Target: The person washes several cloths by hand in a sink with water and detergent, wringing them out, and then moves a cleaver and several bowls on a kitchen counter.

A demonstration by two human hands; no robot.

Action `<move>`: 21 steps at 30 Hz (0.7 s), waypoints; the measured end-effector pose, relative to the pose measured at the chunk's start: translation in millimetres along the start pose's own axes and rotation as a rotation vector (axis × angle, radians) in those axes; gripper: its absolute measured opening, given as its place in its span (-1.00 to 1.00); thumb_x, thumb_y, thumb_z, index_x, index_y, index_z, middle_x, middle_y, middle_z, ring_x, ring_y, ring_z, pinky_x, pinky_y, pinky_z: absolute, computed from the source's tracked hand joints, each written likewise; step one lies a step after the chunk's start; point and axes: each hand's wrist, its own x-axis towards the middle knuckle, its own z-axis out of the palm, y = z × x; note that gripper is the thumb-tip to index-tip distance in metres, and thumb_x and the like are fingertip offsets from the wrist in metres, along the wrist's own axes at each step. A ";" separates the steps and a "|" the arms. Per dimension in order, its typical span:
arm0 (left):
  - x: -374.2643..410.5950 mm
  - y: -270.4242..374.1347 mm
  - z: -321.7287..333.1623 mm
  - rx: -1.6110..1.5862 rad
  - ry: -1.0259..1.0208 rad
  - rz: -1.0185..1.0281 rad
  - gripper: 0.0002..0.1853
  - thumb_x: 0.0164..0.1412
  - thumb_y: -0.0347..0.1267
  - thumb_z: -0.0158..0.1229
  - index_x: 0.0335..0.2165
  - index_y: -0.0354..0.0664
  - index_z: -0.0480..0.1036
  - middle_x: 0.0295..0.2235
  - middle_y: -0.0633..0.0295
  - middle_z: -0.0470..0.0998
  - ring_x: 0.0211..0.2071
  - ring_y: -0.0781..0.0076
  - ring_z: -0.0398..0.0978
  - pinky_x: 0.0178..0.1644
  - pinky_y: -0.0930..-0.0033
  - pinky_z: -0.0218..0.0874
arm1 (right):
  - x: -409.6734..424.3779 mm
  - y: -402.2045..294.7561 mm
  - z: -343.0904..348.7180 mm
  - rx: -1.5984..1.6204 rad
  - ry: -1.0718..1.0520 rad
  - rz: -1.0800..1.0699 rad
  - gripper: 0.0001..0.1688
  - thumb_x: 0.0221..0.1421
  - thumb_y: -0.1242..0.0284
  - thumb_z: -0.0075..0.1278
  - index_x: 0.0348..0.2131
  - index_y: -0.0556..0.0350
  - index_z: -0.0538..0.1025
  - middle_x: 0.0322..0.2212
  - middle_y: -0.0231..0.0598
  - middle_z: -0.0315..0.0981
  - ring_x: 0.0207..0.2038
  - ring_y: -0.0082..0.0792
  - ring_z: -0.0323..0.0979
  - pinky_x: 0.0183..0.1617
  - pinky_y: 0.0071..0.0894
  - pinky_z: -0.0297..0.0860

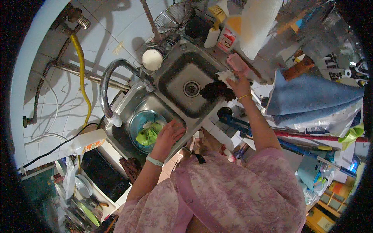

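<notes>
My left hand (172, 132) hovers at the right side of a round basin (132, 132) in the left sink bowl (167, 106), fingers apart and holding nothing. Inside the basin lies a crumpled bright green thing (149, 134); whether leaf or plastic I cannot tell. My right hand (240, 85) reaches over the sink's far right rim, with a white crumpled thing (225, 75) in its fingers. Just beyond them lies a pink plastic box (237, 62). A dark cloth (215, 91) drapes over the rim of the right sink bowl (174, 74), left of that hand.
A chrome faucet (106, 84) arches over the left bowl. Behind the sink stand a white round object (152, 59), a wire strainer (173, 17) and a bottle with a red label (226, 39). A dish rack (116, 205) with dishes flanks the left; a blue cloth (309, 96) hangs right.
</notes>
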 end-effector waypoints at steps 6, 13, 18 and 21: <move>-22.9 -10.0 -17.4 0.039 0.168 0.002 -0.50 0.25 -0.24 -0.08 0.07 -0.31 0.14 0.01 0.01 0.33 -0.02 0.19 0.36 0.08 0.23 0.18 | 70.0 22.2 27.1 -0.150 0.231 -0.015 -0.34 -0.09 0.19 0.16 0.00 -0.05 0.35 -0.13 -0.08 0.41 -0.10 -0.06 0.39 -0.06 -0.15 0.31; -37.6 -34.2 -53.0 0.277 0.238 0.155 -0.56 0.23 -0.28 -0.05 0.03 -0.27 0.21 -0.06 0.07 0.42 -0.11 0.28 0.44 -0.03 0.32 0.25 | 94.7 -4.7 64.7 -0.565 0.044 -0.036 -0.42 -0.08 0.19 0.12 -0.02 -0.19 0.38 -0.15 -0.13 0.41 -0.17 -0.01 0.40 -0.15 -0.10 0.31; -65.3 -43.9 -79.4 0.249 0.372 0.192 -0.55 0.23 -0.25 -0.03 0.03 -0.26 0.21 -0.05 0.09 0.42 -0.11 0.29 0.44 -0.09 0.36 0.26 | 65.5 -16.0 65.4 0.001 0.181 -0.119 -0.60 0.00 0.29 0.05 -0.15 0.04 0.46 -0.25 -0.15 0.45 -0.16 -0.17 0.37 -0.14 -0.23 0.30; -79.7 -27.0 -69.4 0.001 0.489 0.143 -0.52 0.22 -0.22 -0.01 0.03 -0.26 0.21 -0.04 0.10 0.41 -0.09 0.29 0.43 -0.07 0.35 0.25 | 35.7 -36.9 86.7 0.573 -0.005 -0.043 -0.60 0.01 0.36 0.02 -0.12 0.09 0.44 -0.25 -0.30 0.46 -0.22 -0.36 0.37 -0.16 -0.36 0.30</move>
